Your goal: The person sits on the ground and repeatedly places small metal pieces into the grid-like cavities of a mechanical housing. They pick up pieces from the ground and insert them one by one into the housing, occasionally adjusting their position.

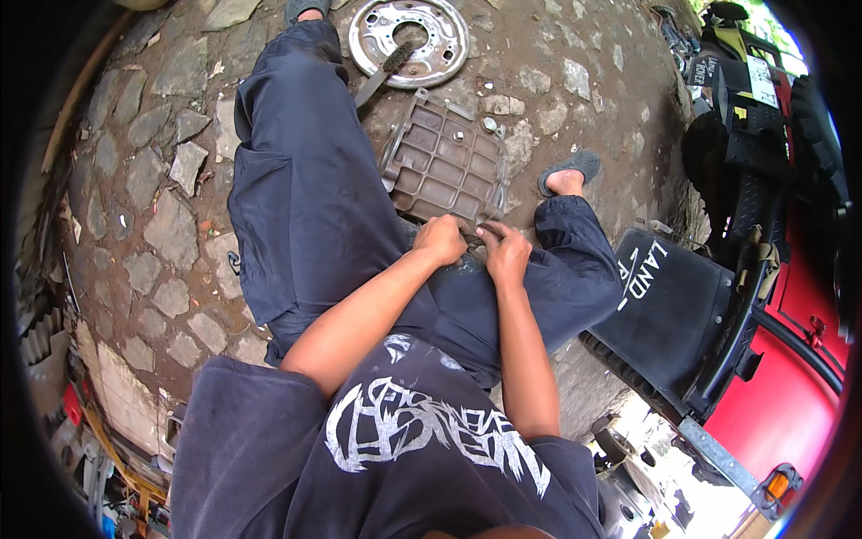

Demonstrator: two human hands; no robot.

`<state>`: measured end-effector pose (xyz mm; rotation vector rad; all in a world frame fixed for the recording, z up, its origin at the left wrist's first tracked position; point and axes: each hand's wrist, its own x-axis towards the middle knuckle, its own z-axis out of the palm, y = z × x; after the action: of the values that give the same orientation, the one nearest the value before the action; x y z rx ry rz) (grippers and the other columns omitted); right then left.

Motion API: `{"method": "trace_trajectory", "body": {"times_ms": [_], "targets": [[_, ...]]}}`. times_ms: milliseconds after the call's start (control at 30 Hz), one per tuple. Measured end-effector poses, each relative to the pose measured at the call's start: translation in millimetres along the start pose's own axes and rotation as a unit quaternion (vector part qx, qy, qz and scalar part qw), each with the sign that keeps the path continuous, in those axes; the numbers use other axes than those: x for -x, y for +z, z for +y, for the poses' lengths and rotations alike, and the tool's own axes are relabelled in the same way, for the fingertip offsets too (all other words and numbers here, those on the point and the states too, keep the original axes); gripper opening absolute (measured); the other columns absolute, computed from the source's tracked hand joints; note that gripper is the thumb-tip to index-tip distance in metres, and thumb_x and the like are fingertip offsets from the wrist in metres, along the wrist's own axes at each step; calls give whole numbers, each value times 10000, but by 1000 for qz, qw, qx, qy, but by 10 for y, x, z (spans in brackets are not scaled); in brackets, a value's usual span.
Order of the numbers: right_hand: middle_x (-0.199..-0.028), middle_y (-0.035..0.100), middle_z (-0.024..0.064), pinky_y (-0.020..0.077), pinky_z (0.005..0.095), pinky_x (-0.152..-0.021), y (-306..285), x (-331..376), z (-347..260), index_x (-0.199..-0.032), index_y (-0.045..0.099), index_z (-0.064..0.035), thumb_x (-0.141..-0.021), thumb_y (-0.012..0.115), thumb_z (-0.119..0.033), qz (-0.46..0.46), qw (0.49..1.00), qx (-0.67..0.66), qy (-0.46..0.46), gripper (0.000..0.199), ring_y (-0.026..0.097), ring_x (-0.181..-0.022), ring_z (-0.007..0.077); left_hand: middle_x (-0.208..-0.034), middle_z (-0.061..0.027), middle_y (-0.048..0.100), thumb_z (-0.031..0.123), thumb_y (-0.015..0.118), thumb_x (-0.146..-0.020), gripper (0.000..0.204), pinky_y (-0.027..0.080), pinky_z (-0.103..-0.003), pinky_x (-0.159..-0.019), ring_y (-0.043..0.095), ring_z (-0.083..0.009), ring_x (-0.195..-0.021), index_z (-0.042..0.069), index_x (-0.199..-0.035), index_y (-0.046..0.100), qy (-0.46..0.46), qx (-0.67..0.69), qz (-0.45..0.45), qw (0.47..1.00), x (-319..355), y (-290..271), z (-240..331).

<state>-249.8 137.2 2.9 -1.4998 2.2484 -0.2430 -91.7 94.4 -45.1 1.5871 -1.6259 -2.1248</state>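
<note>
A brown ribbed metal casting [444, 162], like a housing cover, lies on the ground between my legs. Close together at its near edge are both hands. My left hand [440, 240] is closed, its thumb and forefinger pinched toward the casting's edge. Just to the right, my right hand [507, 254] is also closed, its thumb and forefinger pressed together near the left fingertips. Whatever lies between the fingers is too small and too hidden to name. On top of the casting sits a small bolt head or nut [458, 136].
Beyond the casting lies a round silver metal plate [361, 45] with holes, a dark-bristled brush [398, 57] resting across it. Stones set in dirt [171, 229] make up the ground. A red vehicle [763, 395] with a black mudflap [669, 314] stands close on the right.
</note>
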Motion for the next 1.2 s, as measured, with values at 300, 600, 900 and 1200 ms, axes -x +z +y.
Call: {"method": "trace_trajectory", "body": {"times_ms": [300,600,900,1200], "targets": [[-1002,798,180,576,395,-872,-115,108,-86,-1062,824,-54,-857,845,-214,-43,992,-81,88,261,778,-932,324,-890,-87,813,93,774,-862,329,598,-335,-769,778,-168,-683,67,-1190,789,2,1,5,1000,28,-16,25],[-1016,804,171,574,392,-889,-65,72,63,-1111,809,-49,-881,834,-235,-13,992,-94,82,297,779,-956,304,-916,-100,814,129,783,-882,321,599,-340,-788,787,-183,-701,53,-1194,787,-10,10,6,1000,70,-37,78],[-1005,799,197,576,405,-890,43,28,110,-1109,804,-29,-910,805,-254,9,999,-38,30,301,779,-949,338,-855,-102,807,198,770,-872,304,599,-389,-893,798,-213,-787,120,-1163,815,-20,34,-9,999,62,-48,59],[-980,790,205,563,424,-891,26,54,10,-1099,815,-66,-882,826,-286,7,988,-95,125,309,760,-927,372,-835,-123,801,199,757,-899,315,594,-389,-900,798,-232,-794,118,-1199,807,-18,22,-1,1000,33,-18,20]]}}
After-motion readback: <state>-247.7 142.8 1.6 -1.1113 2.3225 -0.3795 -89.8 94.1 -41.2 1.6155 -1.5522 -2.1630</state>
